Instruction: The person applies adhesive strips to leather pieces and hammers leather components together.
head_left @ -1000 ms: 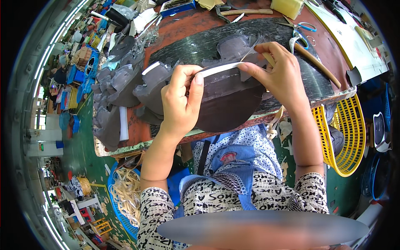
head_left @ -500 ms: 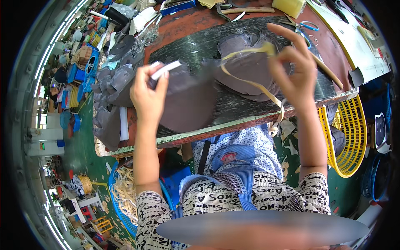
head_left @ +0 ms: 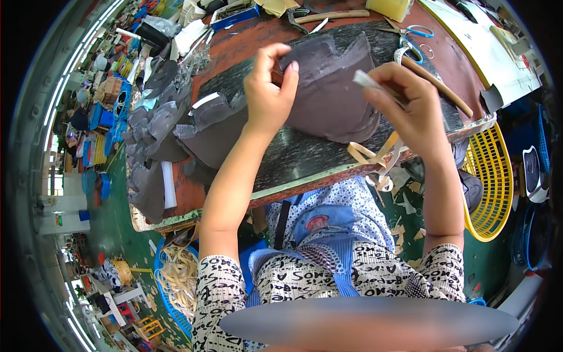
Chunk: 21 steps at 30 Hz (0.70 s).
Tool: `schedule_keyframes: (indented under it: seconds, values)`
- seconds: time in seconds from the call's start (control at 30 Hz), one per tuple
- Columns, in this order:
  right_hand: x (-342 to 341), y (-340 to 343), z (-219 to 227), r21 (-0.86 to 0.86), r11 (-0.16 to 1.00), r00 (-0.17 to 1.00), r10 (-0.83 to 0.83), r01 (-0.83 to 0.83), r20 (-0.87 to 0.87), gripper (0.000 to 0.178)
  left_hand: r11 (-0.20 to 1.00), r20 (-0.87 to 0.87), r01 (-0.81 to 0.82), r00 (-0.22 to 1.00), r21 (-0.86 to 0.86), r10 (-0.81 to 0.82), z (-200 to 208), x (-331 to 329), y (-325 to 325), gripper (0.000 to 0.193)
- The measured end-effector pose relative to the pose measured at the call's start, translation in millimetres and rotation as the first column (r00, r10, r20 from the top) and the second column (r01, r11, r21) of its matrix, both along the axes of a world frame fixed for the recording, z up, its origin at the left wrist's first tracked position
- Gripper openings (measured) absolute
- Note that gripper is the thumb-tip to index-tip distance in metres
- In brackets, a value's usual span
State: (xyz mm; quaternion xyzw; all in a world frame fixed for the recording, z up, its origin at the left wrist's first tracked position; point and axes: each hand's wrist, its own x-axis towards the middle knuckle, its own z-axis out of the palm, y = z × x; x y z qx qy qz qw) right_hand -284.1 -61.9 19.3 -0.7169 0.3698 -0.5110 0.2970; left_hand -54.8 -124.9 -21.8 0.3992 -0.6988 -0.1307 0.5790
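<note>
My right hand pinches a short white strip between thumb and fingers, above the right side of a stack of dark grey sheet pieces. At the stack's upper left edge is my left hand, its fingers bent and a gap showing between thumb and forefinger. Another dark grey piece lies left of the stack, partly behind my left forearm, with a white strip at its upper edge. Looped cream tape hangs at the table's front edge, below my right hand.
Blue-handled scissors and a wooden-handled tool lie at the far right. More dark pieces pile at the left. A yellow basket stands right of the table, a blue basket of cream strips at lower left.
The white strip from my left hand now lies on the left piece. My left hand has moved right to the stack. The cream tape is off my right fingertips, which now hold a white strip.
</note>
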Motion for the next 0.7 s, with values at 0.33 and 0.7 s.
schedule_keyframes:
  seconds: [0.33, 0.7]
  values:
    - [38.5, -11.3, 5.9, -0.126, 0.989, 0.988, 0.063, -0.081, -0.143, 0.012, 0.931, 0.063, 0.166, 0.979, 0.326, -0.196, 50.8, -1.8, 68.7, 0.014]
    - [15.0, -6.3, -11.4, -0.085, 0.96, 0.913, -0.279, 0.266, -0.297, 0.044, 0.963, 0.036, 0.065, 0.996, 0.261, -0.077, 43.0, 26.1, 92.4, 0.007]
